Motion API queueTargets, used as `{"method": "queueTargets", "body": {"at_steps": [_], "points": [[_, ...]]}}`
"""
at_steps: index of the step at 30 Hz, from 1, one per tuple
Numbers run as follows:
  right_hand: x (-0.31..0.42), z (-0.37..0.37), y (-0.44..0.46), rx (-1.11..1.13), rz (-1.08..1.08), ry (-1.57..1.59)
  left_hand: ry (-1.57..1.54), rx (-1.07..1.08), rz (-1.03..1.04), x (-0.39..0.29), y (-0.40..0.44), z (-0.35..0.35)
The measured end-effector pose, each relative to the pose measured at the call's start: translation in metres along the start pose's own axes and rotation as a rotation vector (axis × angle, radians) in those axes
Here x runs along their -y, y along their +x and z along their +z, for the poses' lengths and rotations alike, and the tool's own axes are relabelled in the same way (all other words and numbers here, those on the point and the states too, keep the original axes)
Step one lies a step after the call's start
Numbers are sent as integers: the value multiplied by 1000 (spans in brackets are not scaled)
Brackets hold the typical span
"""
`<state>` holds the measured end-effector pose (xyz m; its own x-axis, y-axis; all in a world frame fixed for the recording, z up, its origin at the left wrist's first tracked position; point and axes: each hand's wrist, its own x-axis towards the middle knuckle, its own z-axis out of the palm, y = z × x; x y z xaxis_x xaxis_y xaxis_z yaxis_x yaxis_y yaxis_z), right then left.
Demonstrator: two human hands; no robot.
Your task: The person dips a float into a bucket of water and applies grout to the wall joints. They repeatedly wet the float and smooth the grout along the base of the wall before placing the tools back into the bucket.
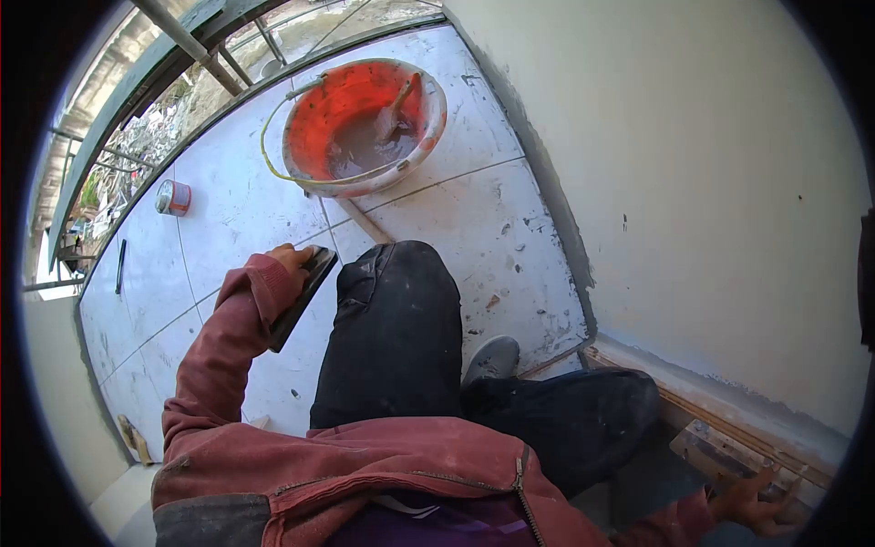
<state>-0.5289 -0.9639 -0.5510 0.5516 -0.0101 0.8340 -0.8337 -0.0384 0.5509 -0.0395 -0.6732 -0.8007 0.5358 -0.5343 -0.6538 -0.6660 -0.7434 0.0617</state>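
My left hand is closed around a dark, flat tool, held beside my left knee. At the lower right, my right hand has its fingers apart, close to a wooden ledge along the wall base. A stained flat board lies by that ledge, just beyond my fingers. Ahead of my knees stands an orange bucket with a yellow handle, holding murky grey liquid and a brush-like tool leaning inside.
A small tin and a thin black stick lie on the white tiled floor. Metal railing borders the far left. A pale wall rises on the right. A stained object is at the lower left.
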Motion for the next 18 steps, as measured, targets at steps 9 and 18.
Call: {"method": "queueTargets", "body": {"at_steps": [9,18], "points": [[-19,1,-11,-6,-64,-32,-305,-765,216,20,21,-101],[-22,1,-11,1,-24,-91,254,-279,56,-35,194,-67]]}}
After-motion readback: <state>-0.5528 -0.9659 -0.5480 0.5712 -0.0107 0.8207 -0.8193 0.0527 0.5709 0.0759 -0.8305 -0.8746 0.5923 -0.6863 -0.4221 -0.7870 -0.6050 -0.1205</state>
